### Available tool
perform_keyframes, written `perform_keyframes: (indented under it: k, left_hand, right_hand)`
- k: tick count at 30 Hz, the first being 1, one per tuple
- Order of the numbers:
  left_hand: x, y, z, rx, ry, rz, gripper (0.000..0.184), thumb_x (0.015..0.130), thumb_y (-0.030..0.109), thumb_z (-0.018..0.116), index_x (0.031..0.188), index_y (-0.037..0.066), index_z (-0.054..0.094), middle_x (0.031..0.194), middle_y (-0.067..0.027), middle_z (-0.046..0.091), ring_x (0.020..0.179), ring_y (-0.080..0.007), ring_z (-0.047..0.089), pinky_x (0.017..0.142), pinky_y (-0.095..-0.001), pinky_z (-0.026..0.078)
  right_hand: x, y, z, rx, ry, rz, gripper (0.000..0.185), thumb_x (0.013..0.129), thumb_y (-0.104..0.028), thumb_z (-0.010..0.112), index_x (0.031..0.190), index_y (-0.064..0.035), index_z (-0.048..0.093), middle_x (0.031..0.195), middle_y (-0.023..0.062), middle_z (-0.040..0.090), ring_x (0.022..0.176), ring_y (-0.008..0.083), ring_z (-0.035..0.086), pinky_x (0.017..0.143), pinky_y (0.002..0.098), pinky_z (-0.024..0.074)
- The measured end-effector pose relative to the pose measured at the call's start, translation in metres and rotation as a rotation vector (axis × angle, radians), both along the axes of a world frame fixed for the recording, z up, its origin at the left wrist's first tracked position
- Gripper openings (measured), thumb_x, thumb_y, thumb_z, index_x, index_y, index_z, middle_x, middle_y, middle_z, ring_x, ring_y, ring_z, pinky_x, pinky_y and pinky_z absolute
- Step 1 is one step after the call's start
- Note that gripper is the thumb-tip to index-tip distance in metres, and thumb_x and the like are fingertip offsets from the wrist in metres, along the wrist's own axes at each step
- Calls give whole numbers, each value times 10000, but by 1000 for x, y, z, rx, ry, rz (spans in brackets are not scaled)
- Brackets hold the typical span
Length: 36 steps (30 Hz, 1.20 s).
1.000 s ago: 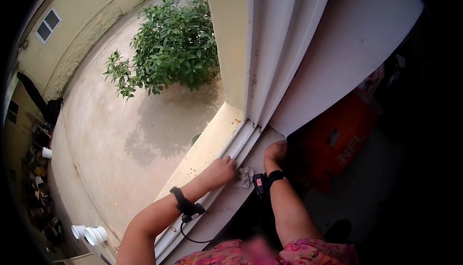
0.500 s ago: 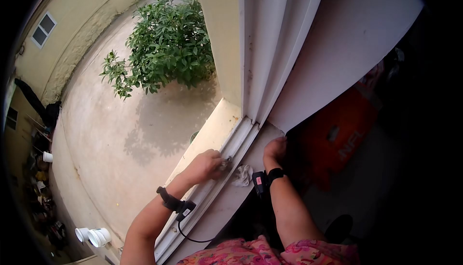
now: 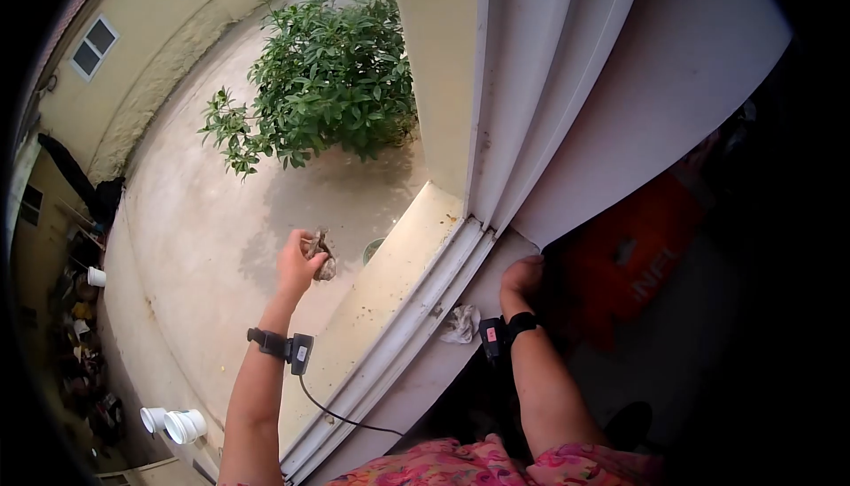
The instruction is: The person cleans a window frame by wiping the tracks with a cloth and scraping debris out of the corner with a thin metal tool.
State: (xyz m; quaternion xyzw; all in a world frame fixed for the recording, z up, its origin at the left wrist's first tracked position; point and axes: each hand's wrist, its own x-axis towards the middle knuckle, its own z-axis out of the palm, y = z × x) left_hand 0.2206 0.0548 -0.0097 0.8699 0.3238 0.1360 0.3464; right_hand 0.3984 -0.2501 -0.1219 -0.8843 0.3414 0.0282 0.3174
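Crumpled dirty rag [image 3: 324, 262] was out past the window ledge [image 3: 398, 265], up in the air w/ the courtyard floor [image 3: 177, 256] behind it. Left hand [image 3: 299, 263] had it pinched btwn thumb & fingers, digits closed on the wad, part of it sticking out. Right hand [image 3: 522, 275] was at the inner edge of the white sill [image 3: 485, 275], nr the corner of a pale panel [image 3: 655, 88]; its fingertips were lost in the dark, so couldn't tell if it gripped anything. A 2nd wad, whiter [image 3: 460, 324], lay on the sill btwn the window track [image 3: 416, 311] & the right wrist. Writing: orange bag [image 3: 620, 265] on the dim inner side showed white letters, approx "NFL". Black wrist unit [image 3: 301, 354] on the left arm had a small pale label; the right-arm unit [image 3: 492, 337] a reddish one, both too tiny to read
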Motion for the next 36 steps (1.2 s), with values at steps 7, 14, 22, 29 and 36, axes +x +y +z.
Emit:
perform_keyframes:
  k: [7, 14, 22, 29, 36]
  left_hand:
    - [-28, 44, -22, 231, 66, 20, 118, 709, 81, 628, 824, 60, 608, 708, -101, 617, 664, -213, 605, 609, -289, 456]
    - [-45, 63, -36, 230, 367, 22, 135, 715, 125, 619, 811, 32, 602, 709, -107, 623, 674, -212, 606, 621, -301, 456]
    - [-53, 73, -50, -263, -100, 194, 125, 724, 111, 617, 788, 11, 577, 671, -89, 608, 613, -144, 568, 586, -262, 436]
    - [-44, 55, -36, 256, 261, -59, 141, 757, 137, 574, 831, 23, 538, 690, -129, 596, 658, -252, 571, 598, -334, 442]
    - [2, -34, 11, 199, 100, -248, 136, 778, 121, 529, 880, 46, 482, 779, -165, 579, 725, -349, 550, 615, -412, 431]
  right_hand:
    - [-1, -1, 4, 5, 0, 11, 510, 901, -344, 209, 928, 45, 537, 877, 280, 576, 825, 437, 558, 731, 485, 457]
    - [-2, 6, 16, 11, -65, -30, 528, 907, -304, 204, 862, 76, 568, 856, 283, 578, 840, 422, 561, 767, 469, 447]
    - [-3, 4, 5, -35, -99, -54, 538, 905, -321, 200, 862, 56, 582, 866, 279, 578, 843, 417, 563, 776, 461, 446]
    - [-1, -1, 3, -73, -26, 2, 529, 898, -306, 226, 785, 44, 607, 818, 271, 587, 798, 405, 580, 734, 463, 465]
    - [1, -1, 3, -29, -10, 23, 508, 901, -320, 223, 876, 58, 562, 858, 281, 579, 833, 414, 568, 748, 469, 459]
